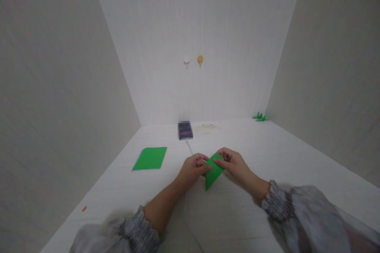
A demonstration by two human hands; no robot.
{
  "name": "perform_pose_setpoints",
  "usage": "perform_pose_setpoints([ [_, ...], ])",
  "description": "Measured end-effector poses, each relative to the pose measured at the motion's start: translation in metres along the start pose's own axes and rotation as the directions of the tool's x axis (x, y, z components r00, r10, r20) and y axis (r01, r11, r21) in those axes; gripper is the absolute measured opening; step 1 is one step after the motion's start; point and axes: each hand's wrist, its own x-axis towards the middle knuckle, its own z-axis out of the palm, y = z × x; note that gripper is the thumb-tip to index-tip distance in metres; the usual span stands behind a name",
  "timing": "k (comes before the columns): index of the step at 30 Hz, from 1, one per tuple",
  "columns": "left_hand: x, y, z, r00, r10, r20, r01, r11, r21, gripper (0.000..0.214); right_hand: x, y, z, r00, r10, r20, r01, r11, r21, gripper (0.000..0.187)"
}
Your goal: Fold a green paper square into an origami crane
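Observation:
A folded piece of green paper (213, 174) is held up above the white table between both hands, one pointed corner hanging downward. My left hand (194, 169) pinches its left edge, the thumb lying on the near face. On the upper right side, my right hand (233, 163) grips the same paper between thumb and fingers. The fingers behind the paper are partly hidden. Left of the hands lies a stack of square green paper (150, 158), flat on the table.
A phone-like dark device (185, 130), its screen blurred out, lies at the back with a white cable (186, 213) running toward me. Small green folded paper figures (260, 117) stand in the far right corner. A red scrap (84, 208) lies at left. Two hooks (200, 59) are on the back wall.

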Motion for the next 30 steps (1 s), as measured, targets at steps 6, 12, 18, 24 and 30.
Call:
perform_pose_setpoints([
  [6, 0.000, 0.009, -0.001, 0.997, 0.012, -0.075, -0.016, 0.998, -0.055, 0.035, -0.004, -0.004, -0.002, 0.993, -0.109, -0.051, 0.100, 0.985, -0.142, 0.013],
  [12, 0.000, 0.011, 0.006, 0.996, 0.033, -0.085, -0.034, 0.999, -0.008, 0.029, -0.006, -0.017, -0.004, 0.957, -0.256, 0.135, 0.288, 0.885, -0.366, 0.014],
  [18, 0.000, 0.010, 0.007, 0.994, 0.067, -0.083, -0.065, 0.998, 0.021, 0.026, -0.006, -0.012, -0.004, 0.917, -0.338, 0.213, 0.395, 0.844, -0.363, 0.016],
  [24, -0.001, 0.010, 0.008, 0.993, 0.082, -0.081, -0.080, 0.996, 0.028, 0.023, -0.006, -0.013, -0.005, 0.893, -0.391, 0.221, 0.443, 0.848, -0.290, 0.018],
  [30, -0.003, 0.014, 0.007, 0.993, 0.053, -0.106, -0.055, 0.998, -0.012, 0.023, -0.006, -0.014, -0.005, 0.886, -0.416, 0.203, 0.449, 0.879, -0.159, 0.015],
])
